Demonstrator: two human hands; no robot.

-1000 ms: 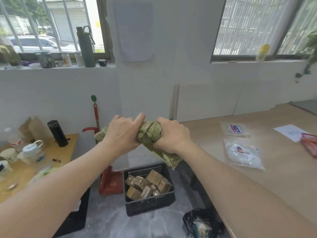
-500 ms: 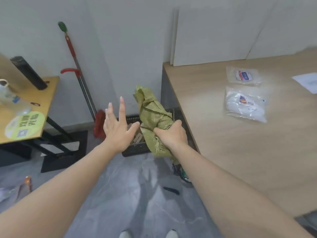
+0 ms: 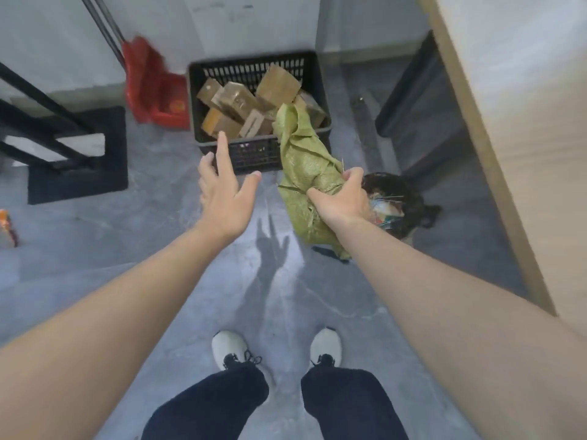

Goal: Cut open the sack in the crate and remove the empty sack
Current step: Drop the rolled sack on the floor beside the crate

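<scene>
The right hand (image 3: 344, 198) grips the crumpled green woven plastic sack (image 3: 306, 166), held over the floor beside the black plastic crate (image 3: 257, 154); the left hand (image 3: 224, 192) hangs spread and empty. The sack looks light, limp and fraying, so a fistful of bunched cloth should hold it best.

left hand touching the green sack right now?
Apart. The head view shows the left hand open with fingers spread, bare grey floor visible between it and the green sack, which only the right hand grips.

Workroom: crate (image 3: 259, 154), dustpan (image 3: 152, 90), workbench (image 3: 524, 122).
</scene>
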